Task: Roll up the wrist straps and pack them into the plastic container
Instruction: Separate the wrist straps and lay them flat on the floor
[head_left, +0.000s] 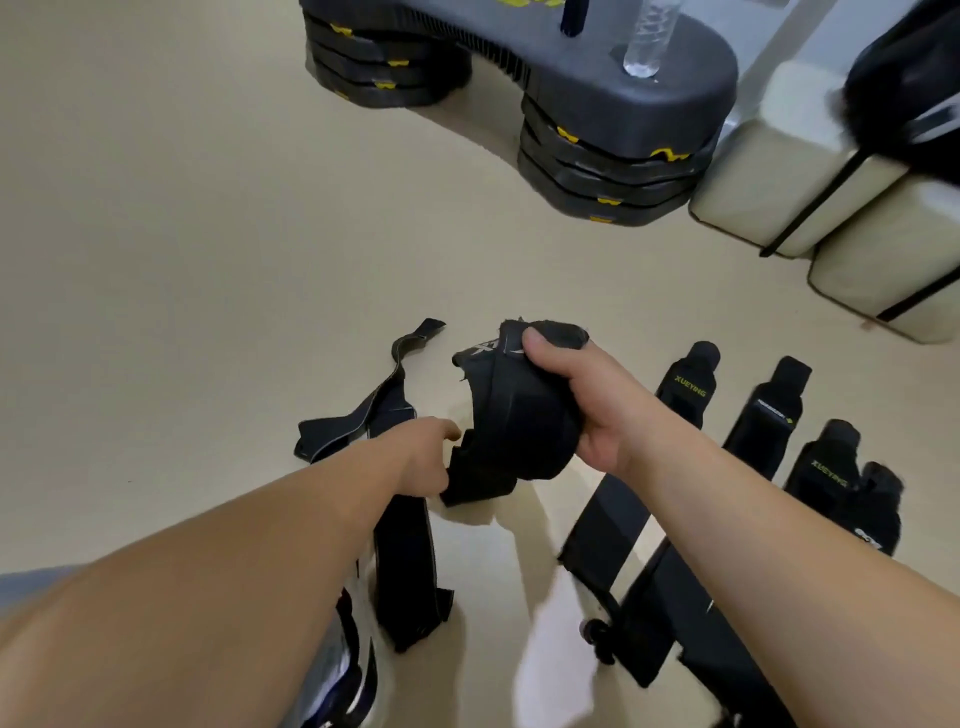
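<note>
**Strap rolling: where to grab the floppy thing**

Fabric like this has basically no stiffness. The black woven fabric wrist strap (514, 415) is up in the air above the pale beige floor (208, 260), bunched into a loose, lopsided loop, not a tight roll. It looks light and soft, so I'd guess it springs open the moment tension drops. It won't break and it isn't slippery, it's just limp. Best bet is probably to hold the wound core firmly and keep the free tail pulled taut while turning.

The right hand (587, 400) is closed around the upper part of the bundle, thumb pressed on top near the white logo, fingers wrapped underneath. The left hand (421, 452) sits at the lower loose end and seems to pinch the tail between thumb and fingers. Its fingertips are hidden behind the cloth, so that's my read rather than a clear view.

More flat black straps with yellow lettering (685, 384) lie side by side on the floor to the right, and a twisted black strap (384, 415) lies under the left forearm. I can't see any plastic container, so packing looks a way off.
</note>
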